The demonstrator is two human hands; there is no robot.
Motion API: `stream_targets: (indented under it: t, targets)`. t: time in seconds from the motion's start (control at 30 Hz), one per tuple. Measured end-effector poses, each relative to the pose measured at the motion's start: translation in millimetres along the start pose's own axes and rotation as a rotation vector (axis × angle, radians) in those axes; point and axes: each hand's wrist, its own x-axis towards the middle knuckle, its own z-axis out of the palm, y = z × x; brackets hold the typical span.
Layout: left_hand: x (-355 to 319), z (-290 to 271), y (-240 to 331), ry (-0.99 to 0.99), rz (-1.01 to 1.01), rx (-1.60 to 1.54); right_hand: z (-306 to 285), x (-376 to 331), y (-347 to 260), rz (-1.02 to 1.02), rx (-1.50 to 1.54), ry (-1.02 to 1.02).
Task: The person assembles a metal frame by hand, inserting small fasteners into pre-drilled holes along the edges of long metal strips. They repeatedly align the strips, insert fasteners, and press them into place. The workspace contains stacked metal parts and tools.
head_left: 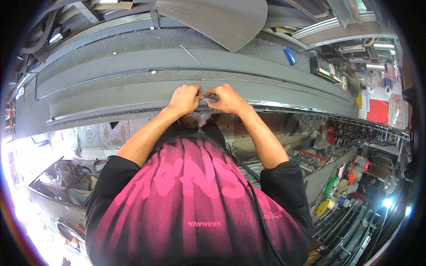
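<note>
In the head view, a long grey metal profile strip is seen lying along the grey carpeted table, its shiny near edge running just above the table's front edge. Open surface is left on both sides of the hands, while a curved grey sheet overhangs the far side and a blue oblong object lies well apart to the right. The left hand and the right hand are held close together, knuckles up, forearms converging from below. Each grip is pressed together, pinching the strip's near edge. What lies between the fingertips cannot be made out. The table's underside is hidden by the pink-and-black shirt.
</note>
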Motion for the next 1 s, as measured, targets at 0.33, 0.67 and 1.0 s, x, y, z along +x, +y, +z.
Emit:
stream_targets:
  t: [0.33, 0.67, 1.0]
  targets:
    - [5, -5, -1, -0.052, -0.038, -0.058, 2, 5, 7, -0.071, -0.123, -0.036]
    - [10, -13, 3, -0.165, -0.201, -0.130, 16, 4, 4, -0.092, -0.212, 0.004]
    - [13, -15, 5, -0.145, 0.168, 0.107, 35, -10, 19, -0.195, -0.143, 0.170]
